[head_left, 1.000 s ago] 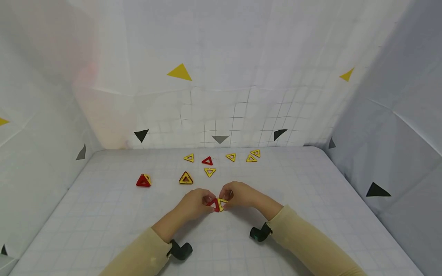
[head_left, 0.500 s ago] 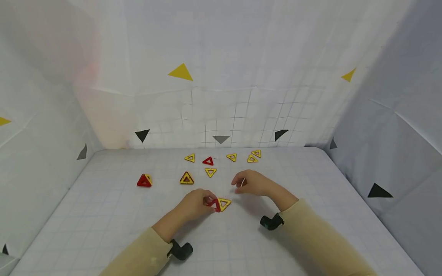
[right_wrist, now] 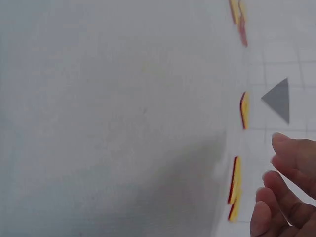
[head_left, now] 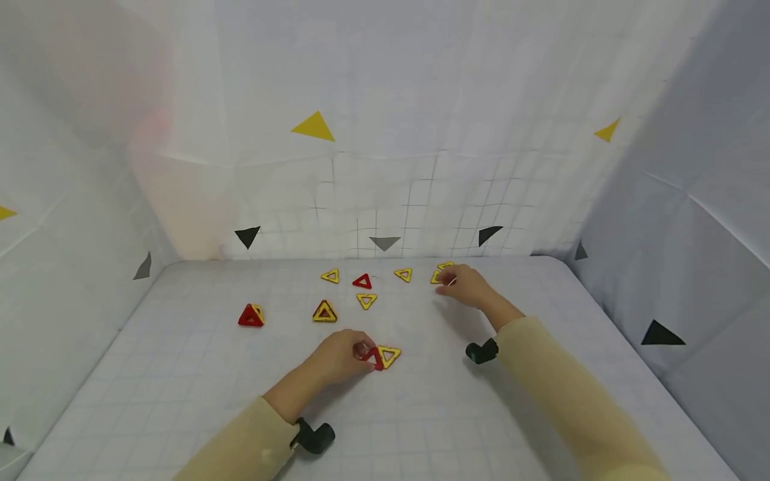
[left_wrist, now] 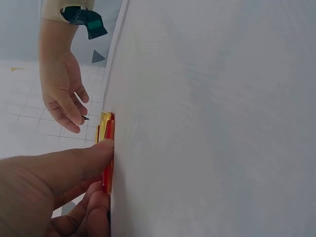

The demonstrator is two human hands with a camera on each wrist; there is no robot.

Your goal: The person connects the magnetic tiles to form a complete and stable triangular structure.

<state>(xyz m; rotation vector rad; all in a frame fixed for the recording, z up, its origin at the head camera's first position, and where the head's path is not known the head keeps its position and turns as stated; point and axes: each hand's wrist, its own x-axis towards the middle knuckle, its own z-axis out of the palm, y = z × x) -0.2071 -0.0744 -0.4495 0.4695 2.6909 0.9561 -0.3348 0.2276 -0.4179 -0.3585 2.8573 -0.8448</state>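
Observation:
My left hand (head_left: 340, 356) pinches a red triangular magnetic tile (head_left: 377, 359) between thumb and fingers, low at the tabletop. Edge to edge with it on its right lies a yellow triangular tile (head_left: 390, 356). In the left wrist view the thumb presses on the red tile (left_wrist: 108, 168), seen edge-on. My right hand (head_left: 469, 286) is over the back right of the table, fingers loosely bent and nothing between them. It partly covers two yellow triangle tiles (head_left: 436, 276). The right wrist view shows the fingers of the right hand (right_wrist: 284, 190) apart from the tiles (right_wrist: 234, 182).
Further back lie a yellow triangle (head_left: 330, 276), a red triangle (head_left: 362, 281) and two more yellow ones, including this yellow tile (head_left: 403, 274). A yellow-and-dark triangle (head_left: 325, 311) sits left of centre. Farther left stands a red-and-yellow triangle piece (head_left: 250, 315). White sheets (head_left: 385, 167) wall the table.
My right hand has let go of the yellow tile and moved back and right to the two far yellow tiles. The left hand stays on the red tile.

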